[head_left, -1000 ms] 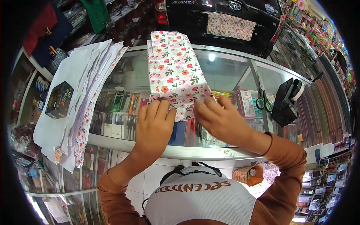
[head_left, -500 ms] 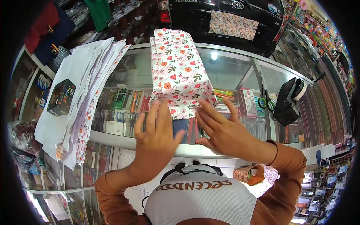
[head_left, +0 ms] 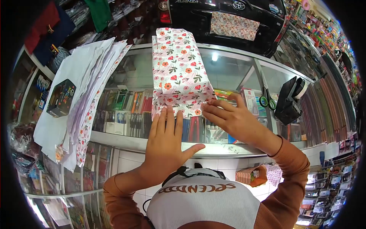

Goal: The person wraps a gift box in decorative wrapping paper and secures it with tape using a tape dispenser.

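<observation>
"One glass counter (head_left: 228, 74) is carrying what?"

"One floral paper bundle (head_left: 179, 72); it is lying lengthwise before me, its near end under my fingers."

"Handling?"

"I am judging it light, its paper smooth, easily creased and torn, perhaps with something stiffer inside. I am favouring flat palms along both long sides, not a grab at the loose end."

"Concealed?"

"Its inside and underside are escaping inspection."

"Hands?"

"My left hand (head_left: 167, 143) is lying flat, fingers extended, thumb spread, tips at the near edge. My right hand (head_left: 233, 119) is bending its fingers over the near right corner; whether it is pinching, I cannot tell: its thumb is not showing."
</observation>
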Tool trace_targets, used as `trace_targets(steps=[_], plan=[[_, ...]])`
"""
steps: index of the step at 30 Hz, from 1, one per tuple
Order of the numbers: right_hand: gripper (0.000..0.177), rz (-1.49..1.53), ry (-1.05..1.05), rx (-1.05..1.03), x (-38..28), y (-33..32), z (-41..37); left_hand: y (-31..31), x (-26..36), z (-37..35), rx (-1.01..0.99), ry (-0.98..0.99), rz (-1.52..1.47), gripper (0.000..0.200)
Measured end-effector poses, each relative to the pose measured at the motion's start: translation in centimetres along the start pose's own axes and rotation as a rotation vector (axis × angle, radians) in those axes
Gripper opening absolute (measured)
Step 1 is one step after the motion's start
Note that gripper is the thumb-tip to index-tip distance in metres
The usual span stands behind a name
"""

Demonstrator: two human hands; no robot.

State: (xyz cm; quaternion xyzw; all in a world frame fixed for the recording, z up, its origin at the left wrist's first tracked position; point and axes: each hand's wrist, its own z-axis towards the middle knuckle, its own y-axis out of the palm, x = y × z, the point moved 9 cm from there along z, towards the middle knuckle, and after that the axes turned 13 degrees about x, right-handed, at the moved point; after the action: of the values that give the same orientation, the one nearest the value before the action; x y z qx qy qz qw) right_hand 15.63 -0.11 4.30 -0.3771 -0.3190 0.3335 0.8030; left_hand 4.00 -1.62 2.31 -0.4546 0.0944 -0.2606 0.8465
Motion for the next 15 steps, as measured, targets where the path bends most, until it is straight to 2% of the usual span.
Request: trace_targets(steps=[3, 6, 7, 11, 14, 15], plan=[[0.033, 0.288, 0.177, 0.044, 1.7, 0.1, 0.1, -0.4, -0.5, 0.7, 0.002, -0.011, -0.032, 0.075], [0.04, 0.28, 0.265, 0.278, 2.8, -2.5, 0.2, -0.8, -0.9, 1.5, 0.059, -0.058, -0.052, 0.057], [0.046, 0.34, 0.298, 0.285, 3.1, -2.5, 0.3, -1.0, -1.0, 1.7, 0.093, -0.07, -0.058, 0.05], [0.04, 0.521, 0.443, 0.28, 3.4, -1.3, -0.6, -1.4, -0.1, 2.1, 0.147, 0.021, -0.043, 0.05], [0.036, 0.52, 0.402, 0.256, 3.1, -1.2, -0.2, 0.1, 0.1, 1.7, 0.06, 0.07, -0.126, 0.053], [0.035, 0.512, 0.385, 0.241, 3.0, -1.0, -0.2, 1.0, -0.2, 1.4, -0.052, 0.02, -0.17, 0.065]])
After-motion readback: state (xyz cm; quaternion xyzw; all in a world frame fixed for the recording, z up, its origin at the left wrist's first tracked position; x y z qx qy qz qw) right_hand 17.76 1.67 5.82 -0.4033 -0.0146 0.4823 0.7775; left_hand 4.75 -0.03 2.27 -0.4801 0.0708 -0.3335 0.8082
